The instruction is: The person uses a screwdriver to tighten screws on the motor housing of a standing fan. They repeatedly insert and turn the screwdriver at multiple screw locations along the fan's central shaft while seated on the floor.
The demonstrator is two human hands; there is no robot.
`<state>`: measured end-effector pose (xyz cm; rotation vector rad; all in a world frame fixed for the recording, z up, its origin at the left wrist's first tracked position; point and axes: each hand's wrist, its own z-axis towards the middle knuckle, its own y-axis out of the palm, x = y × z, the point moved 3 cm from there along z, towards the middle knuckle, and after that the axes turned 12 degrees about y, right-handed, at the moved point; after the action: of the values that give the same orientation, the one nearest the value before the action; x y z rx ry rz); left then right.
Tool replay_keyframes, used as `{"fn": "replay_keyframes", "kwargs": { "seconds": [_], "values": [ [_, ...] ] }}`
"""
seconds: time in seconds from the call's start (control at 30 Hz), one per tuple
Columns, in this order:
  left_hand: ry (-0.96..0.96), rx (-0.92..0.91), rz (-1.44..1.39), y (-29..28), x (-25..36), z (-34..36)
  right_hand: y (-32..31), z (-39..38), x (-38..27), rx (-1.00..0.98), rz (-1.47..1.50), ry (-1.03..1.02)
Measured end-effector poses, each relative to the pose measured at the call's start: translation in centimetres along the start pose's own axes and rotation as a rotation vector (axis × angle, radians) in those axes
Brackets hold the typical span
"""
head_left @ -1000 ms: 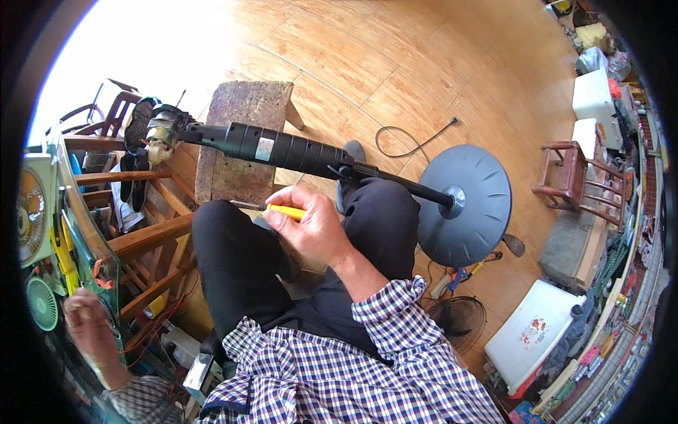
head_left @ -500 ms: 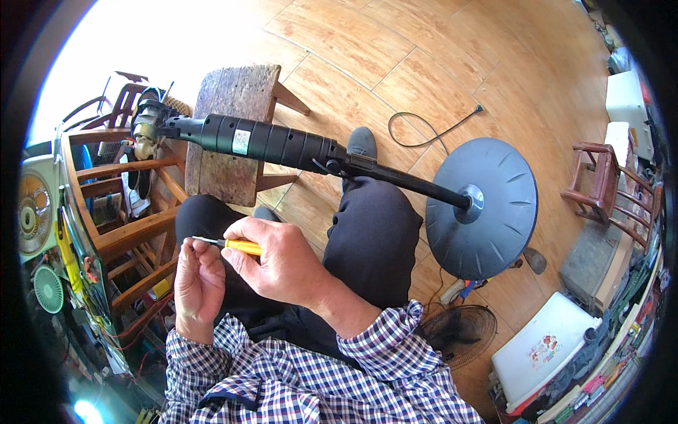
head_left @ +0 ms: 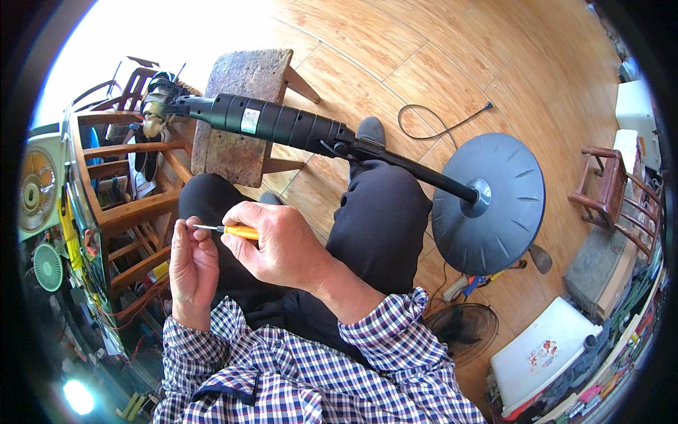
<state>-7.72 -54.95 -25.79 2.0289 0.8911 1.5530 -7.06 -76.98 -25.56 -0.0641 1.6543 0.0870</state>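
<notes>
My right hand (head_left: 282,244) is closed round the yellow handle of a screwdriver (head_left: 240,231), its thin shaft pointing left. The tip meets the pinched thumb and fingers of my left hand (head_left: 194,261); whatever small thing those fingers hold is too small to make out. Beyond my hands lies the dismantled stand fan's black pole (head_left: 275,127), resting across a worn wooden stool (head_left: 233,159) and my right knee. Its round dark base (head_left: 487,205) is at the right end, and the bare motor head (head_left: 155,109) at the left end.
A wooden frame (head_left: 141,208) stands at my left, near a cream box fan (head_left: 39,184) and a small green fan (head_left: 48,268). A power cord (head_left: 431,131) lies on the tiled floor. At right are a small brown chair (head_left: 600,187), a white lidded box (head_left: 544,353) and a black fan grille (head_left: 462,328).
The whole view has shifted slightly, so the fan and stool sit a little further right and higher. Both hands keep their hold, with the screwdriver tip still at my left fingers.
</notes>
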Motion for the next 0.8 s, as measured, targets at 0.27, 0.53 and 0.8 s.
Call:
{"fn": "replay_keyframes", "kwargs": {
  "seconds": [0.27, 0.53, 0.8],
  "values": [
    [0.016, 0.025, 0.065, -1.4, 0.0, -0.5, 0.0, -0.2, 0.2, -0.059, -0.008, 0.003],
    [0.001, 0.076, 0.122, -1.0, -0.5, -0.6, 0.2, -0.3, 0.2, -0.024, 0.045, -0.002],
    [0.034, 0.059, 0.173, -0.2, -1.1, -0.2, -0.1, -0.3, 0.2, -0.019, 0.038, 0.020]
  ]
}}
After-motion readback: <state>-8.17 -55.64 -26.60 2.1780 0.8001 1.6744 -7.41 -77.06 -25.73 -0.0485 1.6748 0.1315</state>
